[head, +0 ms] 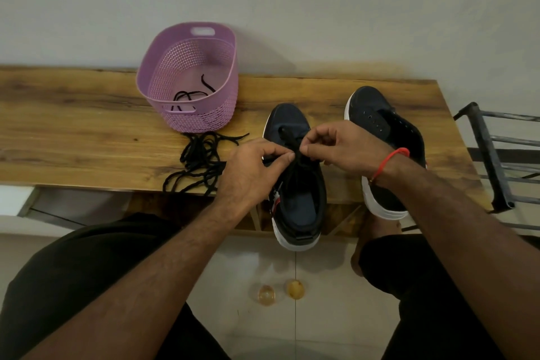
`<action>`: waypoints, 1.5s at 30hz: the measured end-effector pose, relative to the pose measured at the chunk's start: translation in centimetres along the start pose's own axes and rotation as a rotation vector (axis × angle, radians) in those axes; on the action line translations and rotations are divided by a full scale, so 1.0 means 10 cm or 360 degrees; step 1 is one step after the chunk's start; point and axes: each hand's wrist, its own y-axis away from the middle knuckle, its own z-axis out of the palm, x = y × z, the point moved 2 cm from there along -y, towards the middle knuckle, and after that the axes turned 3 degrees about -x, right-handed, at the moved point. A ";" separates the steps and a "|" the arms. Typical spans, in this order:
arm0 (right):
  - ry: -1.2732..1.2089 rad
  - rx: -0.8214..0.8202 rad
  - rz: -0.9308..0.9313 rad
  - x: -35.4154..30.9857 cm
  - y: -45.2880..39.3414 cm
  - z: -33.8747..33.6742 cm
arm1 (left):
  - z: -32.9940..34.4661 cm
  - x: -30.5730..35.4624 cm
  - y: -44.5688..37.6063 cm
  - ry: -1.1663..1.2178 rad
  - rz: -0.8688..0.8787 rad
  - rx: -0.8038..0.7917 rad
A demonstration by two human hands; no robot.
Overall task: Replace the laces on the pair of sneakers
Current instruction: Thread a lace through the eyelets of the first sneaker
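Observation:
Two dark navy sneakers with white soles stand on the wooden table (87,131), heels over its near edge. The left sneaker (301,204) carries a black lace (292,142) through its eyelets. My left hand (254,166) and my right hand (342,146) meet above its tongue, each pinching the lace between thumb and fingertips. The right sneaker (380,126) has bare eyelets and is partly hidden by my right wrist, which wears a red thread. A loose tangle of black laces (201,161) lies left of the left sneaker.
A purple perforated basket (163,79) stands at the table's back, holding another black lace (190,96). A dark metal rack (496,155) is off the table's right end. My knees are below the table edge, with tiled floor between them.

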 end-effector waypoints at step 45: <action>0.0281 0.0528 0.0164 0.11 0.01 -0.35 | -0.26 -0.05 -0.12 -0.0102 -0.0044 -0.0466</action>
